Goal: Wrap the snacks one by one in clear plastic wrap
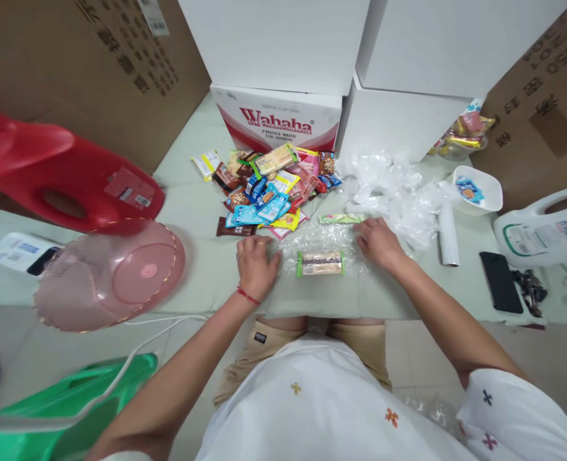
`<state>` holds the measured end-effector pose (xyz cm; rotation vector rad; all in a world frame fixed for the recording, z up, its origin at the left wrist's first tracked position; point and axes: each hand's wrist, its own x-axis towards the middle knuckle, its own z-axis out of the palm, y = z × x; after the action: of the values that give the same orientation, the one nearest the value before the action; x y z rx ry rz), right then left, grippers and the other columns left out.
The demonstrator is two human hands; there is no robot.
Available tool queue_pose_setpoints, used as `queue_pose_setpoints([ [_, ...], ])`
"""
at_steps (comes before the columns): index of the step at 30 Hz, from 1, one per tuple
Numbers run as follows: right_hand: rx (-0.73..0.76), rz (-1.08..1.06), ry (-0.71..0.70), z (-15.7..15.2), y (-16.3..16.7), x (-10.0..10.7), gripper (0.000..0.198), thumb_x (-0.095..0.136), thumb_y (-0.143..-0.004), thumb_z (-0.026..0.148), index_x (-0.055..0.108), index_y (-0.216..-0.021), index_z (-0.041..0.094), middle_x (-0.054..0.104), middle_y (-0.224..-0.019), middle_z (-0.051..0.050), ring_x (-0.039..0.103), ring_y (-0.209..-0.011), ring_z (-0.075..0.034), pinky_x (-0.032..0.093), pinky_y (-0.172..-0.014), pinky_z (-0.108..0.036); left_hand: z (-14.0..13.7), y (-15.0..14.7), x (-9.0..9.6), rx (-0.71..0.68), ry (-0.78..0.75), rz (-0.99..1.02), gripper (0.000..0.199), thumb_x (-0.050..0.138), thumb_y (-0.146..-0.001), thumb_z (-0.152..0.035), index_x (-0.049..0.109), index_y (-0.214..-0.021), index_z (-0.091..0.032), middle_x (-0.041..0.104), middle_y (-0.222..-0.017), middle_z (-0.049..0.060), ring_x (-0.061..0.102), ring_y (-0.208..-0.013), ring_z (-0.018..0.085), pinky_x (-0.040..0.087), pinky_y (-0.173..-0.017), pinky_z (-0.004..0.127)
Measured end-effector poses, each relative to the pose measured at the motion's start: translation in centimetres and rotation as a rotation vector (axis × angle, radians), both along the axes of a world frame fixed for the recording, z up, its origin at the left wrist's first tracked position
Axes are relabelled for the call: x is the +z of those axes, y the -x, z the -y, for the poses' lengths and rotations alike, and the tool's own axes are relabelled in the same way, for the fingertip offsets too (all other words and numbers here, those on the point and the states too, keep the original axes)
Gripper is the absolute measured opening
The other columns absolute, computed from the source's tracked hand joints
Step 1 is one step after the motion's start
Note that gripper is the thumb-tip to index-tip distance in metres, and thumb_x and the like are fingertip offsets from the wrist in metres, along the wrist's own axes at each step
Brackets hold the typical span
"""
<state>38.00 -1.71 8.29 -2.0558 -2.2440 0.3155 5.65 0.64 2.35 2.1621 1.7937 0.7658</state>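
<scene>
Left hand (257, 269) and right hand (382, 244) flanked a green-ended packet (320, 263) at the clear film (307, 240)
The step in hand looked to be arranging the clear film about the green-ended packet; the next move seemed to call for a hold on the film's edges without shifting the packet; the packet lay flat between the hands, on or inside the film, apart from all fingertips; the left fingers were bent at the film's left side, the right ones bent at its right, near the end of a slim green packet (338, 219); whether either hand pinched film could not be told
</scene>
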Motion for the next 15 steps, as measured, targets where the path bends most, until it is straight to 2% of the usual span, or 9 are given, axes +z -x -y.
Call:
queue_pose_setpoints([
  [3,0.126,0.02,-0.109,-3.2,2.7,-0.2,0.036,0.047,-0.099,0.017,0.07,-0.127,0.015,0.069,-0.118,-0.016,0.048,-0.116,-0.032,0.042,-0.093,-0.039,1.6,-0.7,1.1,0.067,-0.221,0.027,0.026,0.057,-0.089,-0.023,0.069,-0.112,-0.016,0.065,-0.121,0.019,0.054,-0.12,0.035,0.04,-0.103,0.053],
  [5,0.245,0.016,-0.104,-4.9,4.6,-0.7,0.034,0.051,-0.1,0.023,0.069,-0.129,0.015,0.069,-0.118,-0.016,0.045,-0.12,-0.033,0.038,-0.098,-0.042,3.6,-1.3,1.8,-0.075,-0.367,0.037,0.025,0.053,-0.091,-0.016,0.071,-0.108,-0.02,0.07,-0.116,0.014,0.057,-0.117,0.031,0.038,-0.103,0.049],
  [7,0.322,0.05,-0.055,-6.5,6.1,-1.5,0.036,0.061,-0.097,0.031,0.068,-0.128,0.015,0.068,-0.121,-0.017,0.042,-0.126,-0.036,0.036,-0.101,-0.045,5.5,-2.4,2.2,-0.337,-0.422,0.004,0.029,0.053,-0.093,-0.013,0.072,-0.111,-0.025,0.075,-0.115,0.008,0.061,-0.115,0.027,0.036,-0.1,0.045],
  [9,0.368,0.082,-0.008,-7.9,7.0,-2.0,0.032,0.067,-0.093,0.032,0.072,-0.119,0.014,0.067,-0.123,-0.018,0.04,-0.129,-0.037,0.032,-0.105,-0.048,6.5,-3.6,2.0,-0.492,-0.347,-0.076,0.036,0.053,-0.095,-0.014,0.07,-0.123,-0.027,0.076,-0.124,0.006,0.061,-0.118,0.026,0.035,-0.098,0.045],
  [12,0.438,0.036,-0.001,-8.8,7.1,-1.5,0.016,0.067,-0.091,0.025,0.075,-0.1,0.014,0.066,-0.123,-0.016,0.041,-0.132,-0.036,0.03,-0.108,-0.046,6.3,-5.2,1.1,-0.523,-0.158,-0.177,0.04,0.052,-0.096,-0.013,0.068,-0.13,-0.024,0.072,-0.136,0.007,0.061,-0.12,0.028,0.036,-0.093,0.046],
  [15,0.508,-0.05,0.025,-7.5,6.8,0.3,0.014,0.062,-0.093,0.022,0.072,-0.099,0.014,0.067,-0.116,-0.013,0.056,-0.11,-0.027,0.039,-0.094,-0.036,5.3,-5.7,0.5,-0.539,-0.048,-0.192,0.041,0.051,-0.096,-0.012,0.069,-0.131,-0.023,0.069,-0.14,0.008,0.062,-0.121,0.029,0.039,-0.091,0.047],
])
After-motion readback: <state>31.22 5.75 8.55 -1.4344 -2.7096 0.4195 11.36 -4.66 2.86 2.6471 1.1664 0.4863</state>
